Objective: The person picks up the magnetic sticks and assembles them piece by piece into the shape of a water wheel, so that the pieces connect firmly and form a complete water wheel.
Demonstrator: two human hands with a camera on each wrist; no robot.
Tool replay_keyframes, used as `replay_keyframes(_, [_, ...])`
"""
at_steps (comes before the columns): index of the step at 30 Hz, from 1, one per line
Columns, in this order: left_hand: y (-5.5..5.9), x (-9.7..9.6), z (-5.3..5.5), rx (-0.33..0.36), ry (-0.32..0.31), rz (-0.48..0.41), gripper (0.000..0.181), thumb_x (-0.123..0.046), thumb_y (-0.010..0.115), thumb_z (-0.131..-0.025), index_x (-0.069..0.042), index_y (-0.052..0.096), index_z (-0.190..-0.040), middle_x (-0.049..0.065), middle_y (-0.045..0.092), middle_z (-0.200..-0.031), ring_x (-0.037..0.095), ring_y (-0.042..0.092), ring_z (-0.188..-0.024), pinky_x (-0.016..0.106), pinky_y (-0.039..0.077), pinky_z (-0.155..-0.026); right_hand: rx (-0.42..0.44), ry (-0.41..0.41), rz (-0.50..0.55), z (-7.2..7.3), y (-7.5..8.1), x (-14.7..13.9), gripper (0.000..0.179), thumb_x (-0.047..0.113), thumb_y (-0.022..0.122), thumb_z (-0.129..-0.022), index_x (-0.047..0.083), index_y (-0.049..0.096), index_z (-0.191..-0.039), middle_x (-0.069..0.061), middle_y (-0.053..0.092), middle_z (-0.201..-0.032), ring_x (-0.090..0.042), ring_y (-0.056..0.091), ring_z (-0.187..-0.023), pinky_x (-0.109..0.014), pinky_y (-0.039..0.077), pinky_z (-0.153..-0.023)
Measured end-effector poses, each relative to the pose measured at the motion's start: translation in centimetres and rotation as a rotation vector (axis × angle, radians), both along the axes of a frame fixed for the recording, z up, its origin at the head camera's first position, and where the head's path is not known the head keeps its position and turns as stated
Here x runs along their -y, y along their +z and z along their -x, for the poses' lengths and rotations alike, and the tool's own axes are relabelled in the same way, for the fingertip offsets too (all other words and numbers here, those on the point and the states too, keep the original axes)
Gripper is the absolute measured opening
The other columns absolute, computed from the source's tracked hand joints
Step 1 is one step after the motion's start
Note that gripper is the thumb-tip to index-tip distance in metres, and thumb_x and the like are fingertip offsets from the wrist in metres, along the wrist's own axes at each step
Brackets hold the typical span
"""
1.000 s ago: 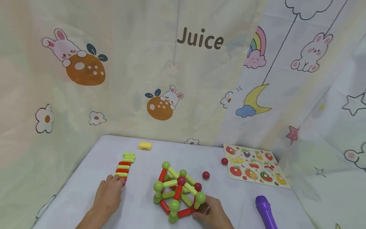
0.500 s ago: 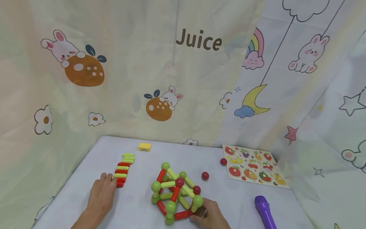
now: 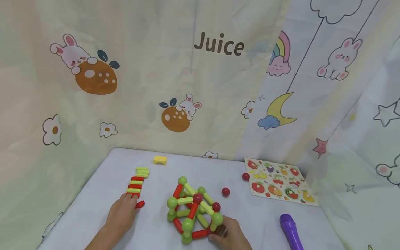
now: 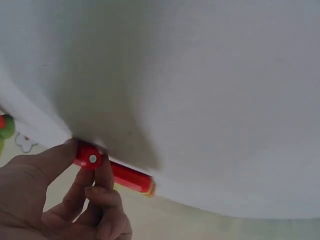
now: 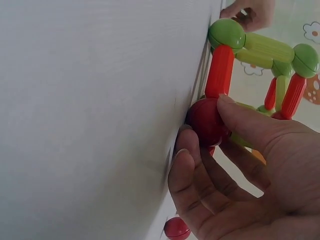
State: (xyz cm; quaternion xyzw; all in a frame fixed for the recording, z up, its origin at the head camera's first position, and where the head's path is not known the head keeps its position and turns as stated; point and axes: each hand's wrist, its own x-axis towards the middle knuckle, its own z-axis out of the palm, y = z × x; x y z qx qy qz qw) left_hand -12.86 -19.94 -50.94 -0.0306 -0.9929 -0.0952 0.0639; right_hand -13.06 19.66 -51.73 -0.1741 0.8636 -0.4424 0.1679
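At the near end of a row of red and yellow-green magnetic rods [image 3: 134, 186], my left hand [image 3: 121, 212] pinches a red magnetic rod [image 3: 140, 204] between thumb and fingers. Its round end with a pale metal dot faces the left wrist camera, and another red rod [image 4: 131, 176] lies just beyond. My right hand [image 3: 232, 235] holds a red ball [image 5: 206, 121] at the lower right corner of a ball-and-rod frame [image 3: 193, 210]. That frame has green and red balls joined by rods, and it stands on the table. Fingers partly cover the held ball in the head view.
Two loose red balls, a nearer one [image 3: 225, 191] and a farther one [image 3: 246, 176], lie right of the frame. Beyond them is a fruit picture board [image 3: 275, 180]. A purple microphone-shaped toy [image 3: 290, 229] lies at right, a yellow arch block [image 3: 160, 160] at the back.
My left hand drew back slightly from the row's near end, then came in again and pinched the nearest red rod, which now lies at a slant. My right hand has stayed at the frame's corner.
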Motion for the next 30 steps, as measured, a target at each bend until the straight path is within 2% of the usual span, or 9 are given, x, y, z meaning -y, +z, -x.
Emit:
replay_keyframes(2, [0.5,-0.7,-0.3,0.101,0.03,-0.183,0.034,-0.012,0.092,-0.085,0.002,0.071,-0.109,0.008,0.067,-0.086,0.022,0.06,-0.078,0.042,0.061,-0.071,-0.005,0.001,0.004,0.0,-0.1,0.2,0.022,0.02,0.088,-0.092,0.017,0.071,-0.106,0.009,0.068,-0.091,-0.01,0.061,-0.08,-0.024,0.051,-0.07])
replay_keyframes(6, [2.0,-3.5,-1.6,0.344,0.113,-0.664,0.022,-0.012,0.082,-0.095,0.001,0.075,-0.111,0.001,0.069,-0.081,0.016,0.059,-0.074,0.034,0.056,-0.069,-0.003,-0.005,-0.006,-0.1,-0.2,0.3,0.023,0.021,0.088,-0.092,0.018,0.07,-0.106,0.008,0.068,-0.092,-0.01,0.061,-0.08,-0.024,0.051,-0.07])
replay_keyframes(9, [3.1,-6.1,-2.5,0.447,0.16,-0.982,0.02,-0.018,0.078,-0.099,0.0,0.075,-0.108,0.001,0.071,-0.08,0.016,0.058,-0.075,0.031,0.051,-0.069,0.006,-0.015,-0.019,-0.1,-0.2,0.1,0.023,0.021,0.088,-0.092,0.018,0.07,-0.107,0.008,0.069,-0.093,-0.011,0.061,-0.081,-0.024,0.051,-0.07])
replay_keyframes(12, [4.0,-8.2,-2.9,0.503,0.211,-1.164,0.028,-0.029,0.077,-0.101,-0.002,0.074,-0.108,-0.001,0.068,-0.074,0.017,0.055,-0.073,0.031,0.044,-0.068,0.013,-0.016,-0.018,0.0,-0.2,-0.1,0.024,0.022,0.087,-0.093,0.018,0.07,-0.109,0.008,0.069,-0.096,-0.011,0.062,-0.083,-0.025,0.051,-0.071])
replay_keyframes(15, [4.4,-9.7,-3.2,0.528,0.253,-1.265,0.03,-0.033,0.077,-0.102,-0.003,0.075,-0.107,-0.001,0.06,-0.068,0.016,0.052,-0.069,0.03,0.04,-0.068,0.014,-0.013,-0.009,0.0,-0.2,-0.1,0.024,0.023,0.086,-0.093,0.018,0.07,-0.11,0.008,0.069,-0.098,-0.011,0.062,-0.084,-0.025,0.051,-0.072])
replay_keyframes(18, [4.3,-10.4,-3.2,0.524,0.277,-1.314,0.029,-0.032,0.077,-0.102,-0.003,0.076,-0.106,-0.002,0.059,-0.066,0.016,0.052,-0.067,0.03,0.04,-0.068,0.003,-0.009,-0.009,0.0,-0.1,0.1,0.024,0.022,0.087,-0.093,0.017,0.07,-0.11,0.009,0.069,-0.097,-0.01,0.062,-0.083,-0.024,0.051,-0.071])
replay_keyframes(30, [4.3,-11.2,-3.0,0.521,0.297,-1.329,0.029,-0.032,0.076,-0.103,-0.004,0.082,-0.104,-0.002,0.052,-0.063,0.016,0.047,-0.065,0.031,0.036,-0.068,0.008,-0.009,-0.026,-0.1,0.3,0.2,0.024,0.021,0.087,-0.093,0.017,0.07,-0.109,0.008,0.069,-0.095,-0.01,0.061,-0.082,-0.024,0.05,-0.07])
